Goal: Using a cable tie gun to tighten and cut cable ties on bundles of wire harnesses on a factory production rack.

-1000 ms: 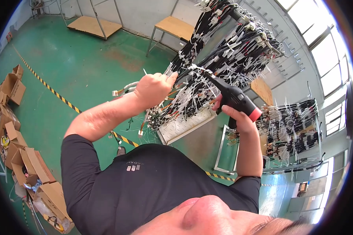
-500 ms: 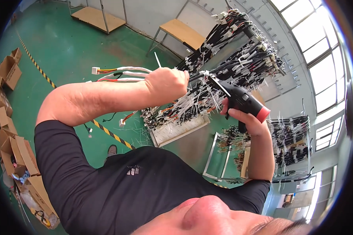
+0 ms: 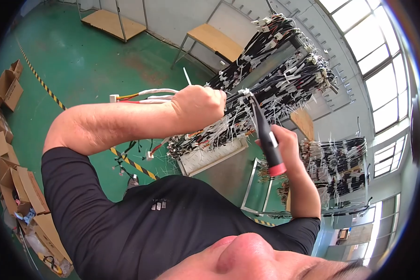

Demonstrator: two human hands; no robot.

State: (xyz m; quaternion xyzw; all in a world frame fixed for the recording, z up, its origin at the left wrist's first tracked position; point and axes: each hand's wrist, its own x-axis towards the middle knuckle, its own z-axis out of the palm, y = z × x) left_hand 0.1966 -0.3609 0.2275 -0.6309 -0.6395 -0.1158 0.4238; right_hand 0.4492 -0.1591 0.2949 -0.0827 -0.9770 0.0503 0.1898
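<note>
black tool [image 3: 266, 135] | tip hidden in wire bundle [image 3: 266, 88] | right hand [image 3: 284, 149] grips

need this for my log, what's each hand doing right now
Left hand: closed around a wire bundle with a white connector.
Right hand: closed on a black tool with a red end, tip at the hanging harnesses.

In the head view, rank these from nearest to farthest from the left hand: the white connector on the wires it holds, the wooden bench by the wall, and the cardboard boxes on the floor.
From the left hand:
1. White connector, on the wire ends just left of it.
2. Wooden bench, above it by the wall.
3. Cardboard boxes, far left on the green floor.
</note>
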